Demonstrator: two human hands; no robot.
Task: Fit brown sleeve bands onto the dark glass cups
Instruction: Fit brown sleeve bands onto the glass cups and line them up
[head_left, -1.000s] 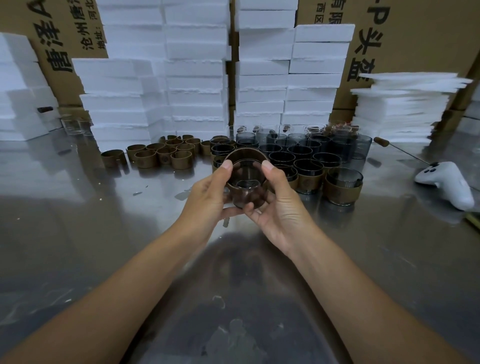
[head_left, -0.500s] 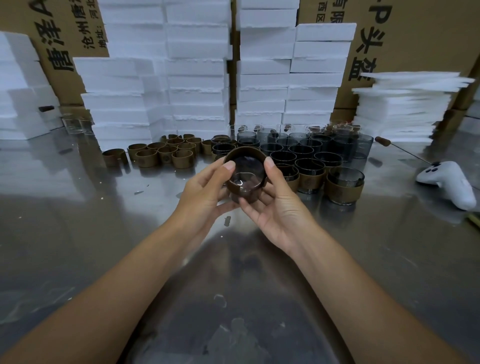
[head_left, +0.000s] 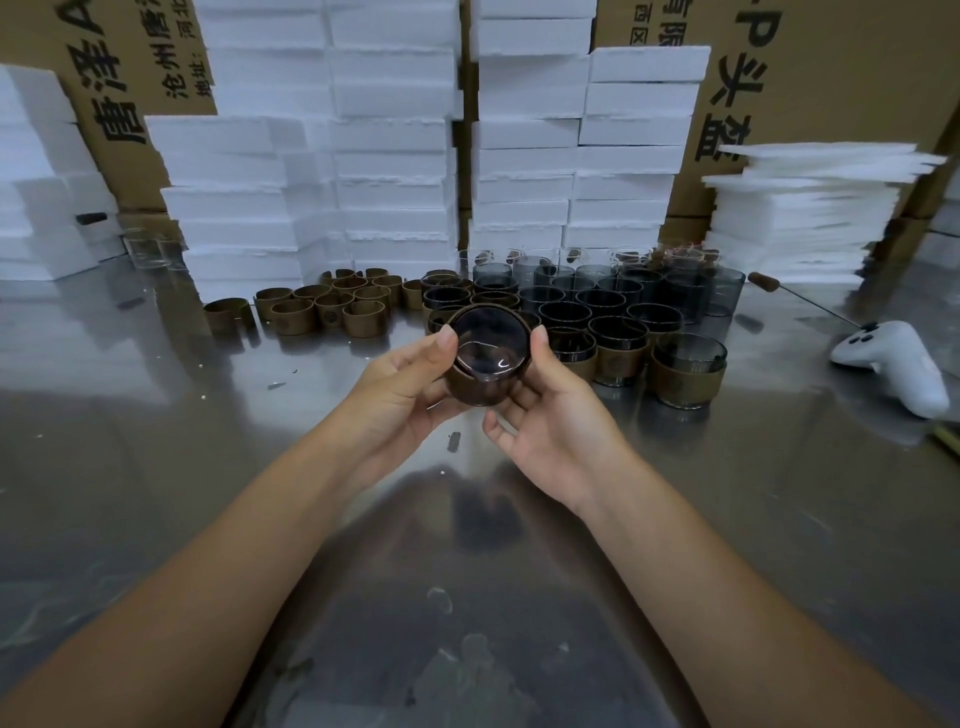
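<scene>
Packing workshop: stacked foam blocks (head_left: 395, 156), cartons (head_left: 841, 78)

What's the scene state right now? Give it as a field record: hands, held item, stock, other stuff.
left hand: grips held cup, thumb at rim
right hand: grips held cup from the other side
held cup: dark glass, tilted toward camera, above the table
brown band: around held cup
loose bands: cluster on table, left of cups
bare cups: grouped behind the hands
sleeved cups: front row, right
table: reflective metal
other: white controller, foam blocks
</scene>
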